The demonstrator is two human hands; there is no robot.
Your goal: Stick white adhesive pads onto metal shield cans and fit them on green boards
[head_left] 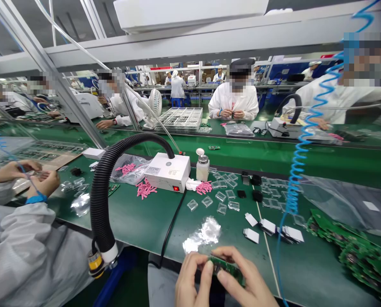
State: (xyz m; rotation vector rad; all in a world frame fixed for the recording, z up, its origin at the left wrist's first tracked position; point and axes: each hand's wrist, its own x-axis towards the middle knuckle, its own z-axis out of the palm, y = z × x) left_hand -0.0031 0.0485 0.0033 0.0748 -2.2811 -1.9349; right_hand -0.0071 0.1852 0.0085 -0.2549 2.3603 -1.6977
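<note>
- Pinching a small green circuit board (227,269) between left hand (192,279) and right hand (249,277), both grips closing on its edges
- Holding it over the near edge of the green worktop (139,226)
- Working just beyond reach of crumpled silver foil (201,235)

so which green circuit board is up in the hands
The small green circuit board pinched between the left hand and right hand. The others, like the heap of boards on the right, lie on the green bench.

Bare left hand (189,279), bare right hand (248,277); pale grey smock fabric (160,288) beneath.
</note>
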